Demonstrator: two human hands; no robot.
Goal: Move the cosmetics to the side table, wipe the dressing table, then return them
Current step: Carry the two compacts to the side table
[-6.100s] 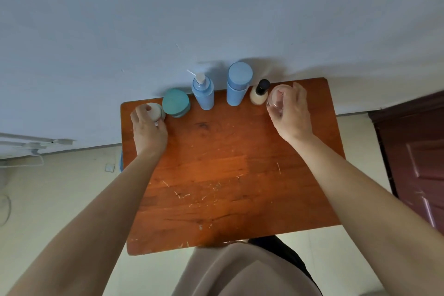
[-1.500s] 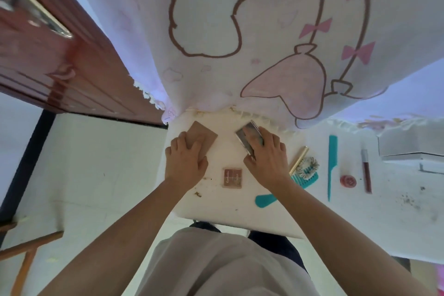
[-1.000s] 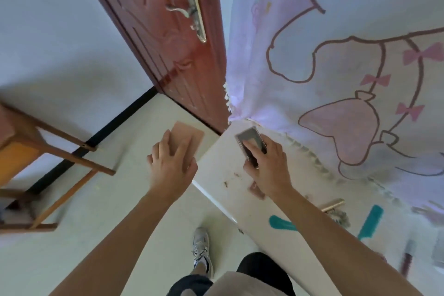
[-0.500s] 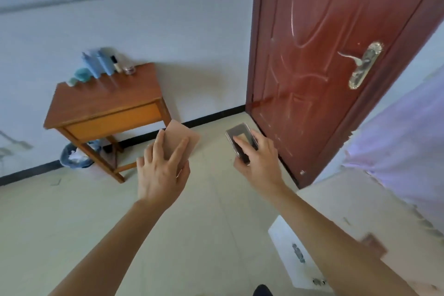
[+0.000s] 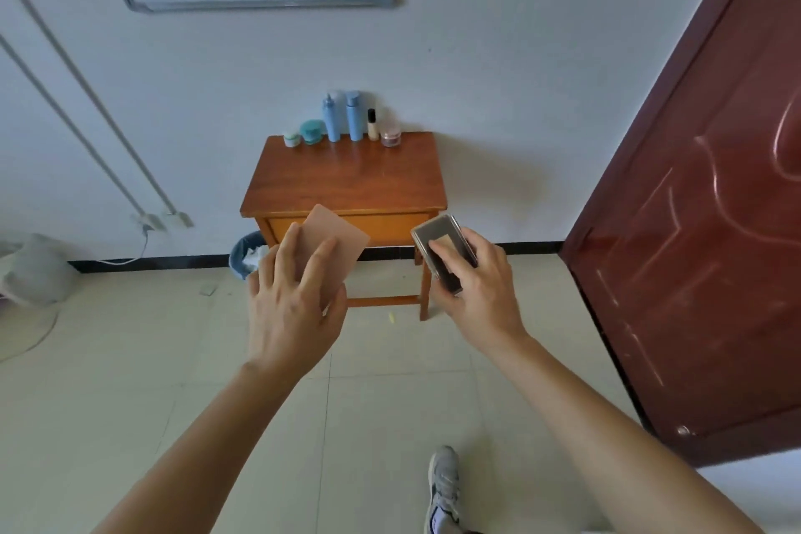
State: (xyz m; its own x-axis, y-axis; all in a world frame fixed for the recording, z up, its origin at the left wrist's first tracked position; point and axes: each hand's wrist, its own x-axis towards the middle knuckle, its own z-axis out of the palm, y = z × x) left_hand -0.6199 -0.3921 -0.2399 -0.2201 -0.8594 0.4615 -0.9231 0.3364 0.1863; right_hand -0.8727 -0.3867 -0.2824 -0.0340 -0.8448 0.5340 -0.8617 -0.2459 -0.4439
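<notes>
Delivery of the pink case (image 5: 349, 241) and the dark case (image 5: 435, 230) to the side table (image 5: 346, 186) is judged to be the step in hand. The table is seen at twelve o'clock, well apart from both hands, so the floor between must be crossed before anything is set down. A row of jars and bottles (image 5: 354, 117) is stood along the twelve o'clock edge of the top, while the six o'clock half is bare wood. The cases are best laid flat there, the pink one toward seven o'clock and the dark one toward five o'clock, so that nothing in the row is knocked. Each should be kept level and released only once it is borne by the wood. The bin (image 5: 242, 249) under the table's eight o'clock corner should be avoided by the feet.

The left hand (image 5: 294, 312) is held out palm down, and the pink case is pinched by it: the fingers are spread over the top face, and the thumb is hidden, presumably beneath. The case is pointed toward one o'clock. At three o'clock of it, the right hand (image 5: 477, 290) is raised to much the same height. The dark case is clamped there, with the thumb pressed on its glossy face and the fingers curled round its far side, and is tilted toward eleven o'clock
</notes>
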